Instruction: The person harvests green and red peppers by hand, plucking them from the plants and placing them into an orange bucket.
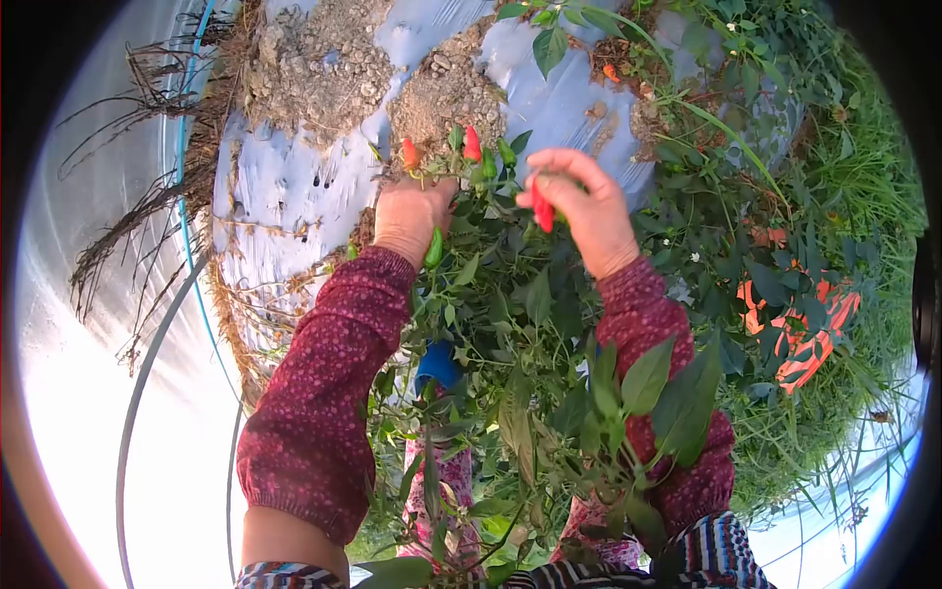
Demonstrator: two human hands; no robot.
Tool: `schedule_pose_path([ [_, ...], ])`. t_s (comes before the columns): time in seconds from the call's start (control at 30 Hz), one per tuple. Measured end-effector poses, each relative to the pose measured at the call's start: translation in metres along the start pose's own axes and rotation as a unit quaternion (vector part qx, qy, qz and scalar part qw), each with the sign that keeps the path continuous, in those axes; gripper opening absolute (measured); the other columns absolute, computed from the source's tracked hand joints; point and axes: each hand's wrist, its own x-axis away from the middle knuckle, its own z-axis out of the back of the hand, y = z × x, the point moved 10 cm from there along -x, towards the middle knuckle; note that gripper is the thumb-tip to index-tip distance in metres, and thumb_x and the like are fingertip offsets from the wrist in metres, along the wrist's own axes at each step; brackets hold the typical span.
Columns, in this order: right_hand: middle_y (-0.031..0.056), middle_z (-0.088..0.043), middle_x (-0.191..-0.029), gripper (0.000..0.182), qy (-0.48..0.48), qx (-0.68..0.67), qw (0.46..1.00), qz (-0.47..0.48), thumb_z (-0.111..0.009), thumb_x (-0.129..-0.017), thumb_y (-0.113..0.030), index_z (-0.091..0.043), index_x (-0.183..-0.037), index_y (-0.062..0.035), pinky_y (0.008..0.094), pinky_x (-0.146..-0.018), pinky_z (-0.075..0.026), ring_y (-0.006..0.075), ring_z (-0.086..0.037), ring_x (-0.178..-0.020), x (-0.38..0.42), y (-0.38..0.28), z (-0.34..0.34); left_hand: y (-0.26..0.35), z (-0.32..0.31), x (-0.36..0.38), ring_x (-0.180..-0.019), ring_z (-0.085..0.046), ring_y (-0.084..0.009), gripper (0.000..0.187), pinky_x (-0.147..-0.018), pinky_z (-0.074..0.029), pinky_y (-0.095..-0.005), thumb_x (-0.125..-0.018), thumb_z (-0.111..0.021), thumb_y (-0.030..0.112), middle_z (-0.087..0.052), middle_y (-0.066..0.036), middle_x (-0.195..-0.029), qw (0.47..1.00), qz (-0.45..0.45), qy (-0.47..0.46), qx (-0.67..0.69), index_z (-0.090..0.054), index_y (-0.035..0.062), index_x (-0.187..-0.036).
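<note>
My right hand [592, 208] pinches a red chili pepper [544, 208] between thumb and fingers, above the leafy pepper plant [510, 285]. To its left, my left hand [410, 218] is closed at a branch of the plant, its fingertips mostly hidden. Just beyond that hand hang an orange pepper [410, 154] and a red pepper [472, 144]. Green peppers [490, 165] grow between my two hands, and another green pepper [434, 247] hangs beside my left wrist.
Silvery plastic mulch [285, 177] with soil patches [314, 74] covers the ground beyond. A blue hose [184, 167] runs along the left. Tall grass [863, 187] and an orange piece of material [810, 339] lie right. Something blue [438, 365] shows through the leaves below.
</note>
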Motion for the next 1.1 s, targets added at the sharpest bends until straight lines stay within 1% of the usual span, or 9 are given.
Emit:
schedule_pose_path([
  [0.07,0.0019,-0.062,-0.074,0.017,0.007,0.091,0.996,-0.005,-0.057,-0.085,-0.009,-0.063,-0.1,-0.0053,0.023,-0.059,-0.047,0.0074,-0.059,-0.064,-0.021,-0.006,0.003,0.004,-0.003,0.006,-0.074,-0.062,-0.0256,0.014,-0.062,-0.049,-0.0397,-0.072,-0.062,0.018,-0.061,-0.008,-0.069,0.998,-0.024,0.049,-0.027,-0.061,0.0136,-0.086],
  [0.17,0.009,-0.064,-0.077,0.028,0.005,0.256,0.966,-0.037,-0.059,-0.083,-0.029,-0.067,-0.094,-0.0047,0.0294,-0.067,-0.05,0.0146,-0.064,-0.073,-0.054,0.005,-0.003,0.007,-0.007,0.008,-0.073,-0.062,-0.0244,0.012,-0.062,-0.048,-0.0387,-0.075,-0.059,0.018,-0.061,-0.008,-0.07,0.998,-0.011,0.022,-0.053,-0.061,0.0141,-0.086],
  [0.23,0.0127,-0.067,-0.087,0.036,-0.063,0.49,0.858,-0.138,-0.059,-0.081,-0.04,-0.068,-0.096,-0.0088,0.0355,-0.075,-0.049,0.024,-0.064,-0.084,-0.062,0.027,-0.017,0.013,-0.003,0.01,-0.074,-0.062,-0.0242,0.012,-0.062,-0.048,-0.0384,-0.075,-0.059,0.018,-0.061,-0.007,-0.072,0.998,-0.006,0.021,-0.054,-0.061,0.0144,-0.087],
  [0.37,0.0113,-0.067,-0.095,0.039,-0.061,0.577,0.784,-0.22,-0.057,-0.078,-0.048,-0.07,-0.097,-0.0156,0.0397,-0.082,-0.047,0.0289,-0.062,-0.091,-0.062,0.054,-0.012,0.017,-0.001,0.01,-0.078,-0.062,-0.0236,0.014,-0.066,-0.047,-0.0382,-0.077,-0.057,0.018,-0.062,-0.005,-0.077,0.998,0.003,-0.001,-0.063,-0.062,0.0151,-0.09],
  [0.57,0.0133,-0.067,-0.085,0.04,-0.05,0.488,0.867,-0.088,-0.063,-0.076,-0.04,-0.067,-0.091,-0.0029,0.037,-0.07,-0.05,0.0234,-0.065,-0.078,-0.051,0.044,-0.024,0.017,-0.003,0.014,-0.079,-0.062,-0.0234,0.014,-0.067,-0.048,-0.0384,-0.078,-0.057,0.017,-0.062,-0.006,-0.078,0.997,0.006,-0.017,-0.07,-0.062,0.0139,-0.09],
  [0.67,0.003,-0.06,-0.072,0.011,0.073,0.066,0.989,-0.108,-0.066,-0.078,-0.008,-0.059,-0.083,-0.0003,0.0229,-0.057,-0.045,0.0095,-0.055,-0.057,-0.029,0.044,-0.013,0.011,0.003,0.006,-0.081,-0.063,-0.0274,0.014,-0.07,-0.05,-0.0392,-0.076,-0.061,0.022,-0.063,-0.009,-0.078,0.996,0.057,-0.045,-0.048,-0.061,0.0138,-0.088],
  [0.8,0.0042,-0.062,-0.075,0.012,0.203,-0.167,0.964,-0.033,-0.065,-0.083,-0.013,-0.06,-0.087,-0.0028,0.0242,-0.059,-0.048,0.0109,-0.057,-0.058,-0.002,0.042,0.026,0.012,0.003,0.002,-0.083,-0.062,-0.0288,0.016,-0.07,-0.05,-0.0404,-0.077,-0.062,0.022,-0.063,-0.01,-0.081,0.996,0.07,-0.041,-0.03,-0.061,0.0127,-0.089],
  [0.93,0.0053,-0.064,-0.08,0.011,0.09,-0.105,0.989,-0.047,-0.064,-0.082,-0.012,-0.06,-0.089,-0.0034,0.0253,-0.055,-0.048,0.0124,-0.059,-0.059,0.002,0.034,0.009,0.012,-0.003,0.0,-0.081,-0.063,-0.0275,0.017,-0.068,-0.05,-0.0401,-0.077,-0.059,0.018,-0.063,-0.011,-0.083,0.998,0.048,-0.031,-0.018,-0.06,0.0106,-0.093],
  [1.1,0.0092,-0.063,-0.084,0.018,0.15,-0.22,0.964,-0.026,-0.059,-0.084,-0.013,-0.057,-0.098,-0.0028,0.0267,-0.061,-0.049,0.0174,-0.06,-0.063,-0.008,0.038,0.047,0.013,-0.007,0.001,-0.081,-0.063,-0.0296,0.015,-0.069,-0.05,-0.0413,-0.079,-0.057,0.018,-0.063,-0.012,-0.084,0.998,0.052,-0.018,-0.03,-0.059,0.0103,-0.092],
])
